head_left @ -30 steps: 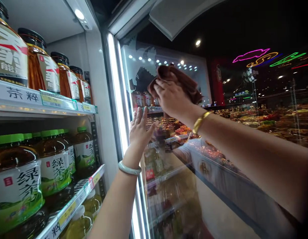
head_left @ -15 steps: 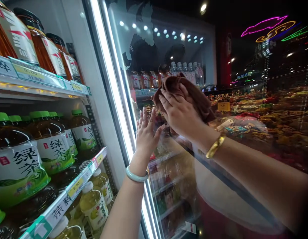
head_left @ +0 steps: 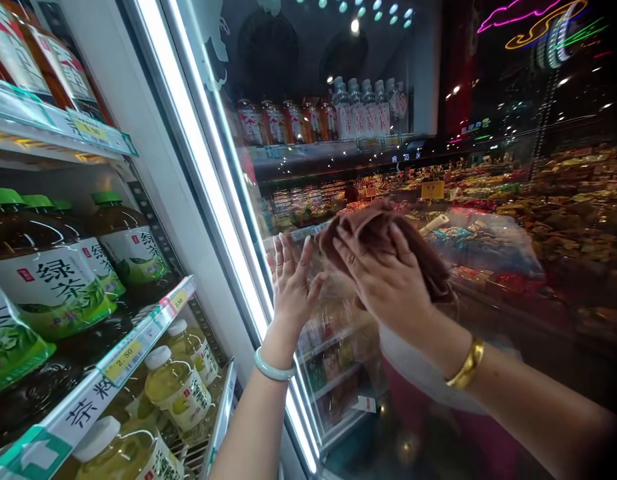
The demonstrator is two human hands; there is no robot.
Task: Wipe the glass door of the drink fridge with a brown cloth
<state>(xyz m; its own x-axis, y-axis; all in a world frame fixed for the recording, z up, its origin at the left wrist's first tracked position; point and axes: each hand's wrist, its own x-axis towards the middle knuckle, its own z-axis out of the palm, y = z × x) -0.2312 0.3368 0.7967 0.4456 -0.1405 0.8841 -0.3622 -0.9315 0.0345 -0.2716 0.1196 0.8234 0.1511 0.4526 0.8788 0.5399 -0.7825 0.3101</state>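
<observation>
My right hand [head_left: 388, 283], with a gold bracelet [head_left: 467, 362] on its wrist, presses a crumpled brown cloth [head_left: 418, 250] against the glass door [head_left: 338, 373]. The fingers lie over the cloth, which bunches above and beside them. To its left, my left hand [head_left: 293, 283] rests with spread fingers on the glass near the door's lit edge. It holds nothing and wears a pale green bangle [head_left: 273, 365]. Bottles, shelves and coloured lights show in or through the glass.
An open cooler stands at left, with green-capped tea bottles [head_left: 63, 280] on the middle shelf and pale yellow bottles [head_left: 178, 393] below. Amber bottles [head_left: 63, 63] stand on the top shelf. A bright light strip [head_left: 198, 167] runs between the shelves and the glass.
My right hand and the cloth have moved down and slightly right over the glass. My left hand stays at nearly the same place in view. The view has shifted, with the shelves further left.
</observation>
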